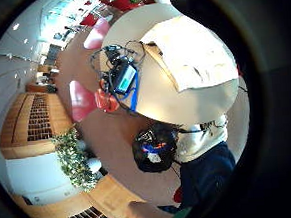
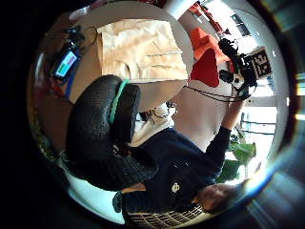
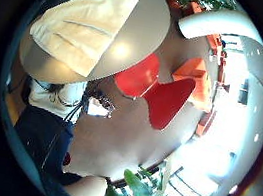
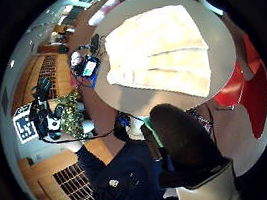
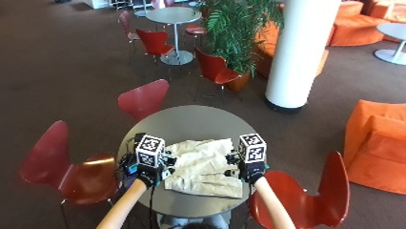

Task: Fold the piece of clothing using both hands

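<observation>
From the outside view we see a cream, partly folded cloth garment (image 5: 204, 167) lying flat on a round grey table (image 5: 190, 121), our black-gloved left hand (image 5: 147, 177) and right hand (image 5: 250, 174) raised at either side of it. In the left thumb-side palm view, curled left fingers (image 2: 102, 138) hold nothing. In the right thumb-side palm view we cannot tell the right hand's grip.
</observation>
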